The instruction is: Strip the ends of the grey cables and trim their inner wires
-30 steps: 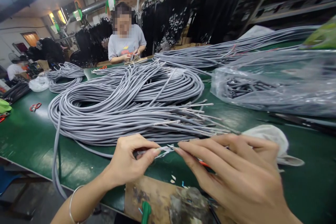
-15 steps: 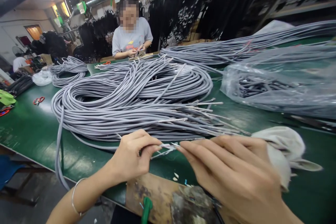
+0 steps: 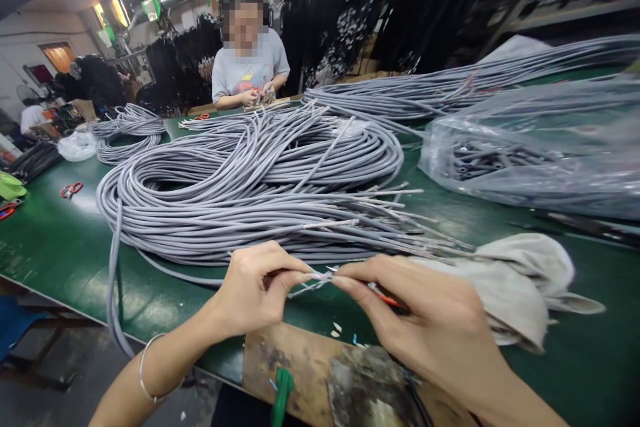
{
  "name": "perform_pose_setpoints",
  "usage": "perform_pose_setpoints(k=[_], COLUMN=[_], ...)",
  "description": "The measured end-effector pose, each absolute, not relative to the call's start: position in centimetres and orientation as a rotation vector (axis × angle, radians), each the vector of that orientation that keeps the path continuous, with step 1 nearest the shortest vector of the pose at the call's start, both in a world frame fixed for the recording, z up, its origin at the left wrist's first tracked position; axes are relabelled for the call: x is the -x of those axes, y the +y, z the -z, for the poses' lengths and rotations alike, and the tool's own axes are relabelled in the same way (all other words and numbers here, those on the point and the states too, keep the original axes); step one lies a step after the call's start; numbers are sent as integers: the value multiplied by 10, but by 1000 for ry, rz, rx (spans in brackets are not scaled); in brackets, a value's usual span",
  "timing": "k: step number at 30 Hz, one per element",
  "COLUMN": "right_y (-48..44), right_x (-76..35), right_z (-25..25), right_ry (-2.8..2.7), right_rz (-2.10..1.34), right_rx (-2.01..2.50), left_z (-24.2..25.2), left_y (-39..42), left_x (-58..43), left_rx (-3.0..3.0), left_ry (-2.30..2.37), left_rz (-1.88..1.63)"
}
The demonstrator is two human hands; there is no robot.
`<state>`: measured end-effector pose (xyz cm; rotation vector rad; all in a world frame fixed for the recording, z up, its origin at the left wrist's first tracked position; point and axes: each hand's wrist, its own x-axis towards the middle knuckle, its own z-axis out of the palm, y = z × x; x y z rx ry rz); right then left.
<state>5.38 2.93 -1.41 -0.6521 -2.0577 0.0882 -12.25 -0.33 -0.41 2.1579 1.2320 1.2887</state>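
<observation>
My left hand [image 3: 263, 287] is closed in a pinch on the pale, stripped end of a grey cable, whose thin whitish wires [image 3: 316, 280] stick out between my hands. My right hand [image 3: 425, 320] meets those wires with thumb and forefinger pinched together. A small pointed tip shows at its fingertips, and a red-orange handle [image 3: 387, 297] peeks out under its fingers; they look like one tool, mostly hidden by the hand. Just behind my hands lies a large coiled bundle of grey cables [image 3: 240, 220], with many stripped ends pointing right.
A stained wooden board [image 3: 285, 353] with a green clamp [image 3: 283, 393] sits at the table's near edge. To the right are a pale cloth [image 3: 525, 280] and a clear plastic bag [image 3: 525, 160] of dark parts. Red-handled scissors [image 3: 71, 189] lie left. A co-worker [image 3: 250, 67] sits opposite.
My right hand has turned and drawn slightly left and closer to my left fingers, uncovering the red-orange handle and more of the cloth. Both hands keep their pinch.
</observation>
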Motion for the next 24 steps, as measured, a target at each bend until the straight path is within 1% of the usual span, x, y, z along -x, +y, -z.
perform_pose_setpoints(k=[3, 5, 7, 8, 9, 11, 15, 19, 21, 22, 24], right_y=[30, 31, 32, 32, 31, 29, 25, 31, 37, 38, 39], right_x=[-51, -50, -50, -49, -49, -47, -44, -48, -54, -57, -61], right_z=[14, 12, 10, 10, 10, 13, 25, 31, 29, 27, 21], right_ry=[-1996, -1925, -1872, -1862, -1862, -1885, -1940, -1925, -1877, -1864, -1879], right_rz=[-602, -874, -1038, -1067, -1060, -936, -454, 0, 7, -90, -409], right_rx=[776, 832, 861, 867, 871, 865, 851, 883, 950, 982, 1006], left_z=[4, 5, 6, 6, 6, 7, 9, 11, 11, 10, 8], left_y=[-3, -3, -3, -3, -3, -3, -3, -5, -6, -6, -6], left_x=[123, 123, 123, 123, 124, 126, 130, 128, 127, 127, 127], left_rx=[-2165, -2186, -2248, -2294, -2345, -2445, -2606, -2743, -2704, -2661, -2582], left_ry=[1186, 1183, 1190, 1200, 1218, 1279, 1362, 1211, 1204, 1237, 1305], left_rz=[-1324, -1335, -1367, -1382, -1385, -1322, -1066, -817, -812, -854, -924])
